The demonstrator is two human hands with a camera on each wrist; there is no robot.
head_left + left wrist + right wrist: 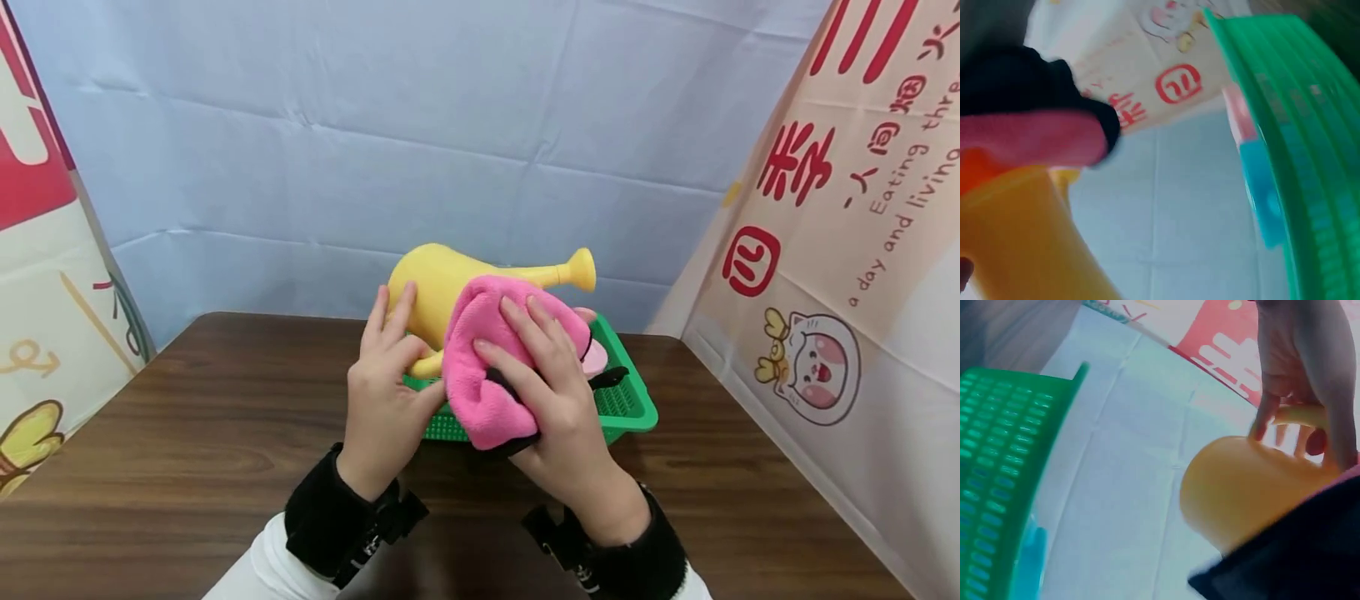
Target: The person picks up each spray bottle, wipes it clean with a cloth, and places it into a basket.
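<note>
My left hand (386,392) grips the yellow watering can (431,283) by its handle, and the right wrist view shows its fingers curled around that handle. The can is held tilted above a basket, with its spout pointing right. In my right hand (562,408) is a folded pink cloth (483,333) with a black side, held against the near side of the can with the fingers bent over it. The cloth hides part of the can's body. In the left wrist view the cloth (1035,137) lies across the can's rim.
A green perforated basket (637,404) stands on the dark wooden table (300,400) behind the hands. It holds a pale pink item (595,358), a black piece (609,377) and a blue item (1266,194). A light blue cloth backdrop (450,125) hangs behind; printed sheets flank both sides.
</note>
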